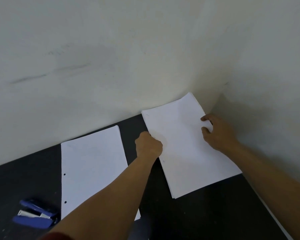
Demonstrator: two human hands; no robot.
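Right-hand paper stack [185,153] – white, smooth rectangular sheets, slightly fanned at the near corner; lies askew on the matte black table [197,213], far corner against the scuffed off-white wall [128,49].
Left hand [148,146] – fingers curled, pinching the stack's left edge.
Right hand [216,130] – thumb on top, fingers curled round the right edge, grasping it.
Punched paper stack [92,167] – white, two round holes along its left margin, flat, apart to the left.
Stapler [35,216] – blue plastic, metal core showing, near the punched stack's near-left corner.
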